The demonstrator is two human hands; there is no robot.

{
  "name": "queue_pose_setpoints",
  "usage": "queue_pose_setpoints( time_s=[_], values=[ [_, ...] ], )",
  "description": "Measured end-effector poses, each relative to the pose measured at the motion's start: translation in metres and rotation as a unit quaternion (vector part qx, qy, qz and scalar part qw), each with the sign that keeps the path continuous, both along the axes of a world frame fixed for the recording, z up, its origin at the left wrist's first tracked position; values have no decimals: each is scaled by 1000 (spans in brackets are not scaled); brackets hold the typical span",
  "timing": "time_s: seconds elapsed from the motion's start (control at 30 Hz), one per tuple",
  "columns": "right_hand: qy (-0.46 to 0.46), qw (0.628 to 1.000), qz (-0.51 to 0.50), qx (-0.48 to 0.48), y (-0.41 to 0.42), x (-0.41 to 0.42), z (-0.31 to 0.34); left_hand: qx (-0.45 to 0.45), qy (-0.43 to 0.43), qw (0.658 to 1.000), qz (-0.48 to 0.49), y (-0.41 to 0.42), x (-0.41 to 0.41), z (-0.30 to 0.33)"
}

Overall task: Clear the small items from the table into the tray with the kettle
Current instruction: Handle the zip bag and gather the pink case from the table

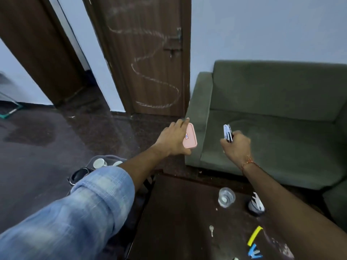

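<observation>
My left hand (173, 138) grips a flat pink box (190, 136) with a small sticker, held in the air beyond the dark table (178, 212). My right hand (237, 145) grips a silver metal tool (227, 133), perhaps a stapler or clippers, raised in front of the sofa. On the table lie a clear plastic cup (226, 197), a small key (211, 230), a yellow strip (254, 235), a blue object (253, 252) and a dark patterned item (255, 204). Left of the table, below my left arm, a tray (105, 158) holds white cups (99, 163) and a dark round thing (79, 175), partly hidden.
A green sofa (272, 119) stands behind the table at the right. A brown door (148, 57) with chalk marks is straight ahead, with a dark doorway to its left. The dark floor (37, 147) spreads out on the left.
</observation>
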State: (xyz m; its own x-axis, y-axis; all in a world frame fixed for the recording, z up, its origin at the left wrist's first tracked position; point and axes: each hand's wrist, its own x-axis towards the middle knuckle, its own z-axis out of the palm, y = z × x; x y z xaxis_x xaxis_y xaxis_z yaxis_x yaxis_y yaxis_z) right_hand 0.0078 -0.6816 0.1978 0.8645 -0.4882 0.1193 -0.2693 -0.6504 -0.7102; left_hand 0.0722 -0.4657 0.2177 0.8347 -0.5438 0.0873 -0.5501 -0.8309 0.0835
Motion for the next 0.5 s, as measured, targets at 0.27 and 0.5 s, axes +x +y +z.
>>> queue_pose_setpoints(
  time_s=[0.27,0.5],
  values=[
    [-13,998,68,-1,24,26,22,23,-17,999,28,27,10,30],
    [12,991,132,-8,85,62,7,59,-8,997,58,104,25,24]
  ],
)
